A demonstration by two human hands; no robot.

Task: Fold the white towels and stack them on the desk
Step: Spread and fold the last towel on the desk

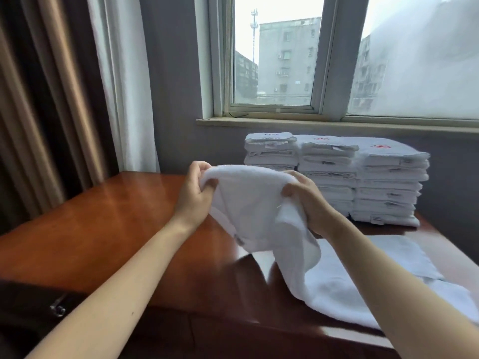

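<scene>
Left hand (197,195) and right hand (307,203): we find both curled tight on the upper edge of a white terry towel (248,211), raised between them. We judge the cloth light, limp and not slippery. It sags, so the corners give the surest hold. Its tail trails onto the glossy reddish-brown wooden desk (116,218) below the right hand. Beyond that hand stand stacks of folded white towels (337,177). Beneath the right forearm a flat white towel (404,255) crowds the folding space.
</scene>
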